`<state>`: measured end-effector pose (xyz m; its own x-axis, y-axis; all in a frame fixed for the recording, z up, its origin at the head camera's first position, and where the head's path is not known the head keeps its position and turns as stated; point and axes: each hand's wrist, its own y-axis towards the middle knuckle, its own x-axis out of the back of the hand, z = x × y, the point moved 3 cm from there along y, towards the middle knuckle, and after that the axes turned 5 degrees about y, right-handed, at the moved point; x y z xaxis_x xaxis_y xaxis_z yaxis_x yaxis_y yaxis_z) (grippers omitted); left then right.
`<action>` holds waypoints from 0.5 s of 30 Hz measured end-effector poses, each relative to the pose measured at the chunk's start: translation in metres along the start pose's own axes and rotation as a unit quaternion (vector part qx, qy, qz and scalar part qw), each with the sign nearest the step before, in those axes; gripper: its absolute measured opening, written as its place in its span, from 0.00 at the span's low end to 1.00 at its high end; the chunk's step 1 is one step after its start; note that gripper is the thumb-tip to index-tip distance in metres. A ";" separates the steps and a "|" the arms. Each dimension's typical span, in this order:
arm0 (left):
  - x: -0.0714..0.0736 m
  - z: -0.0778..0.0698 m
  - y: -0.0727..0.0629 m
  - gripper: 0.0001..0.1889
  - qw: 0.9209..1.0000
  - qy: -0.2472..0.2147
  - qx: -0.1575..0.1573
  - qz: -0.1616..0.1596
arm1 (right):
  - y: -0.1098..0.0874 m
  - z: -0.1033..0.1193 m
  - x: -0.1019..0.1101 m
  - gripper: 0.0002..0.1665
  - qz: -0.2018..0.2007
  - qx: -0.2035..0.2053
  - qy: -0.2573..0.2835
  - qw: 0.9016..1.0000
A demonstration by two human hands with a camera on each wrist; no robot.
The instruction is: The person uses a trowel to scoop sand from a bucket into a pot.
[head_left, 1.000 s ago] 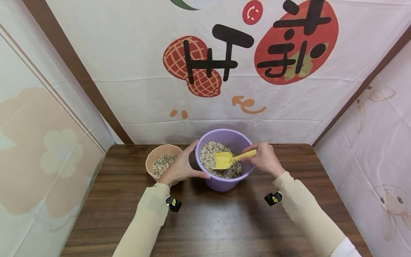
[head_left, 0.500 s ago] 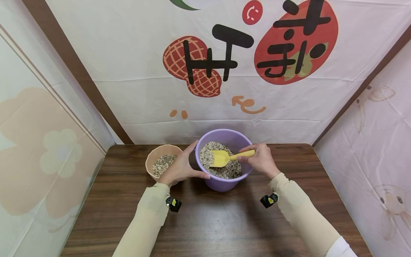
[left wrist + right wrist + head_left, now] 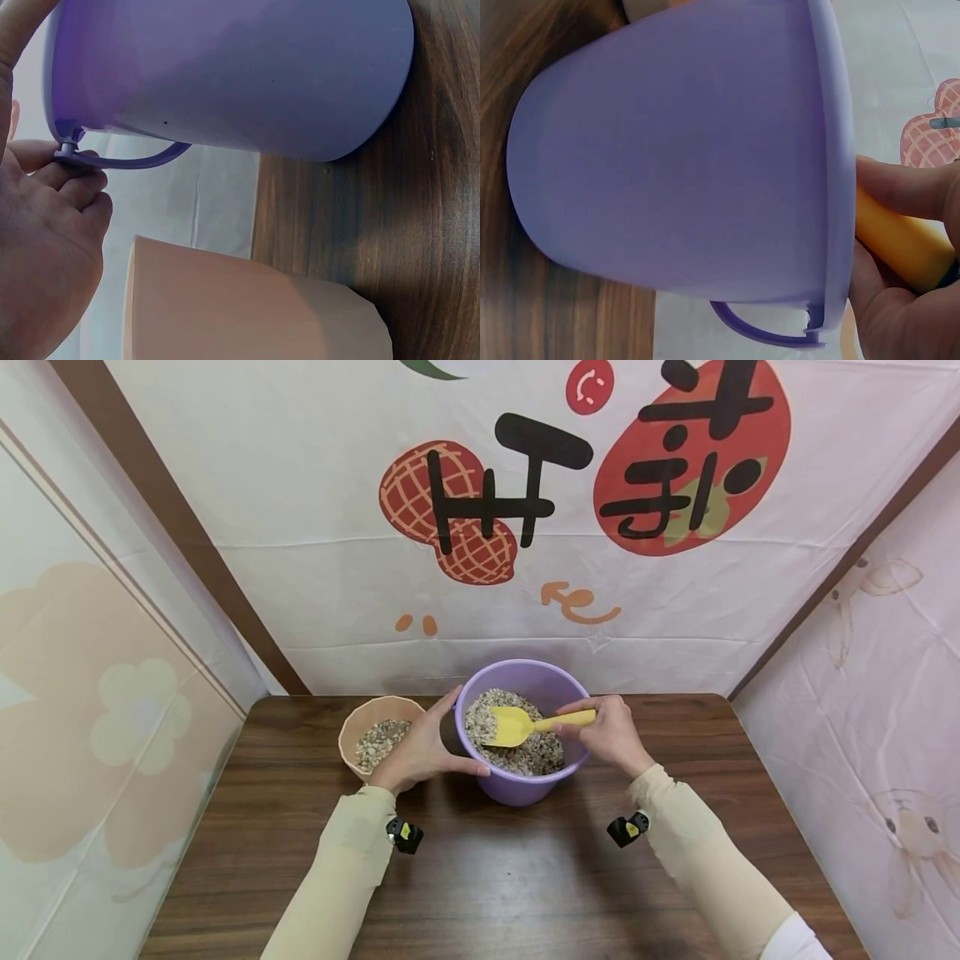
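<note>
A purple bucket (image 3: 517,792) stands upright on the table, partly filled with grey-beige gravel (image 3: 532,758). My left hand (image 3: 422,750) grips its left rim, thumb toward the front and fingers toward the back by the handle joint, as the left wrist view shows. In my right hand (image 3: 609,733) is the handle of a small yellow toy shovel (image 3: 512,727), pinched between thumb and fingers over the bucket's right rim. The shovel's blade lies at the gravel, its left edge against the heap. From the right wrist camera, the bucket wall (image 3: 682,157) hides the blade.
Left of the bucket, a peach faceted bowl (image 3: 348,737) holds some of the same gravel, partly behind my left hand. The brown wooden table (image 3: 510,877) meets a printed cloth wall (image 3: 330,610) close behind both containers. More cloth walls rise at the left and right.
My right hand has moved slightly left with the shovel, bringing its blade farther toward the gravel's left side. The left hand and bucket have stayed in place.
</note>
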<state>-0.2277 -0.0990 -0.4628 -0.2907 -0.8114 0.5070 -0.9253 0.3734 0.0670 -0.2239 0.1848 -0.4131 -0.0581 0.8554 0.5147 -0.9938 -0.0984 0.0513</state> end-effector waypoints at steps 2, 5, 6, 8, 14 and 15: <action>0.001 0.000 0.000 0.72 1.000 0.002 0.001 0.000 | 0.000 0.000 -0.001 0.13 0.003 0.001 0.008 1.000; 0.001 -0.001 -0.001 0.73 1.000 0.009 0.007 0.000 | 0.000 -0.001 -0.003 0.14 0.005 -0.007 0.027 1.000; 0.001 -0.001 -0.001 0.73 1.000 0.015 0.012 -0.001 | -0.001 -0.002 -0.003 0.14 0.005 -0.012 0.034 0.999; 0.001 -0.001 -0.001 0.73 0.999 0.024 0.020 -0.003 | -0.001 -0.003 -0.002 0.15 0.006 -0.028 0.058 0.998; 0.001 0.000 -0.001 0.73 0.999 0.026 0.023 -0.006 | -0.007 -0.008 0.001 0.19 0.020 -0.066 0.144 0.987; 0.001 0.000 -0.002 0.73 0.999 0.025 0.024 -0.006 | -0.008 -0.008 0.002 0.20 0.020 -0.069 0.156 0.985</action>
<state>-0.2264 -0.1003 -0.4623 -0.2684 -0.7914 0.5492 -0.9395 0.3410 0.0323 -0.2169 0.1912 -0.4195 -0.1022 0.9692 0.2242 -0.9923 -0.0835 -0.0915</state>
